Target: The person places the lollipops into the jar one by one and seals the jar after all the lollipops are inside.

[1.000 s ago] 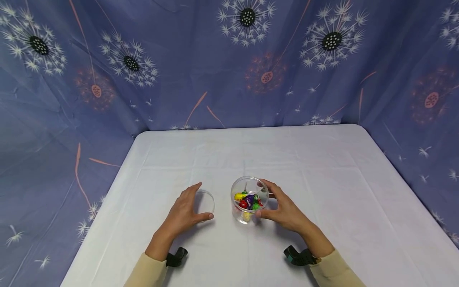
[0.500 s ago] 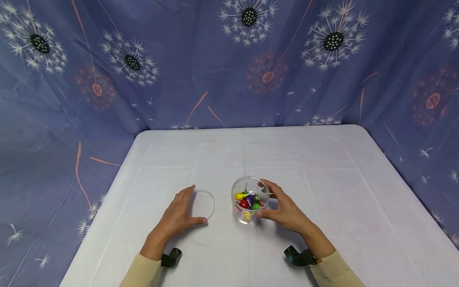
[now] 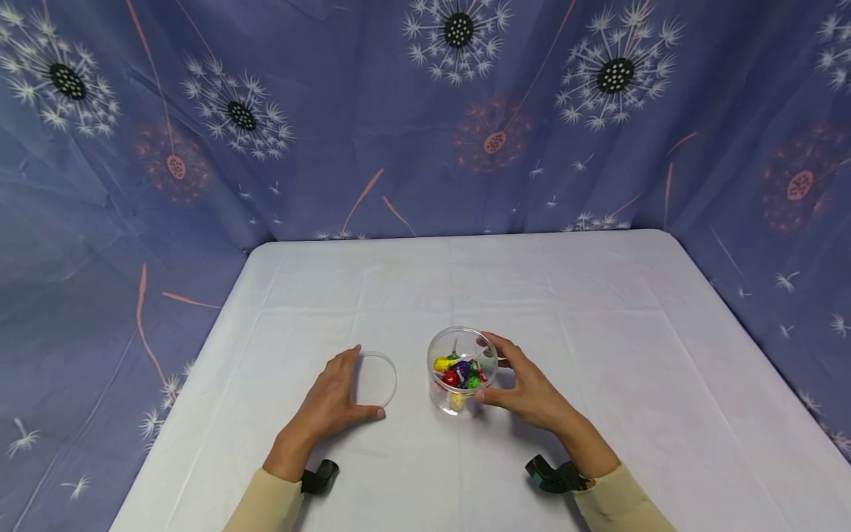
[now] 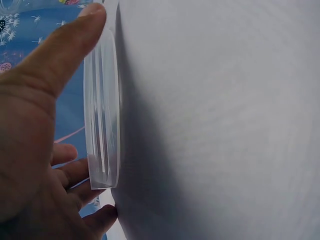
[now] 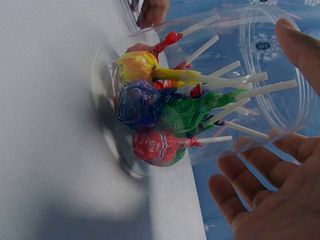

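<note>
A clear round plastic lid lies on the white table, its ridged side wall showing in the left wrist view. My left hand spreads around the lid's left side, thumb and index fingertips right at the rim. To the right stands an upright clear plastic jar without a cover. Inside it are several wrapped lollipops in red, yellow, purple and green, white sticks pointing up. From the right my right hand holds the jar near its top, thumb in front and fingers behind.
A white cloth covers the table. Behind and at both sides hangs a blue curtain with dandelion prints. Black wrist cameras sit under both wrists, close over the cloth.
My left hand has shifted a little to the left, baring more of the lid, and then stayed there. The lid, jar and right hand keep their places.
</note>
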Tool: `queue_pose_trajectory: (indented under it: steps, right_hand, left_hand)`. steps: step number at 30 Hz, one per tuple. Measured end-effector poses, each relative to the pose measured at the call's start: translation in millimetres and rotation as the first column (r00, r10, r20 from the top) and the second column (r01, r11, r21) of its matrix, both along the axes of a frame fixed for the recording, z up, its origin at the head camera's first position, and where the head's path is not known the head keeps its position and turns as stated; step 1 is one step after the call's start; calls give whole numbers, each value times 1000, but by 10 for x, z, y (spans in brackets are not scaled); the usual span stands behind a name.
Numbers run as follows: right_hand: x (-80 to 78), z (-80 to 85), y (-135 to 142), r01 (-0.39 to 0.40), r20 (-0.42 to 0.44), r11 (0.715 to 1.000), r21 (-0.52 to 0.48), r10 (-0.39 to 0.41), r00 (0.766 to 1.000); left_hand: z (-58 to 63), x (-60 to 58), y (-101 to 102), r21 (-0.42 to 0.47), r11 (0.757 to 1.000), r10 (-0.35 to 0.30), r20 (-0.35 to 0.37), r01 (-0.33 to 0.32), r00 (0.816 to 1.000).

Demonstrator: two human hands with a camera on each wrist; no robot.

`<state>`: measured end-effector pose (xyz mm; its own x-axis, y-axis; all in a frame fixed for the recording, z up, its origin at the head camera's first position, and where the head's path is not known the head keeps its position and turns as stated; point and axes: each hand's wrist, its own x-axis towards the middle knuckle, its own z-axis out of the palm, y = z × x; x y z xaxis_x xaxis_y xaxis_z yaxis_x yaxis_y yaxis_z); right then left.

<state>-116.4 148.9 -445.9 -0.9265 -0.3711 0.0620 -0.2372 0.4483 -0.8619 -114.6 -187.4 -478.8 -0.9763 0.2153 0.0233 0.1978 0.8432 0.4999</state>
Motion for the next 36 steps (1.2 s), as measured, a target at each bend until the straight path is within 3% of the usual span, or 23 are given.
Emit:
queue_pose_trajectory:
  steps: [15, 22, 30, 36]
  right_hand:
    - [9, 6, -11, -3, -33, 1000, 1, 3, 999]
    - [13, 12, -14, 4, -18, 1000, 4, -4, 1000]
    - [6, 2, -3, -6, 1, 1000, -15, 7, 1000]
    - [4, -6, 3, -5, 4, 1000, -15, 5, 1000]
  left_hand:
    - [7, 37, 4, -13, 1000, 8, -23, -8, 1000]
    - [194, 28, 75, 26, 999, -35, -46, 36, 998]
    - [463, 42, 193, 13, 996, -83, -58, 83, 995]
    - [601, 60, 239, -6, 994, -113, -93, 113, 989]
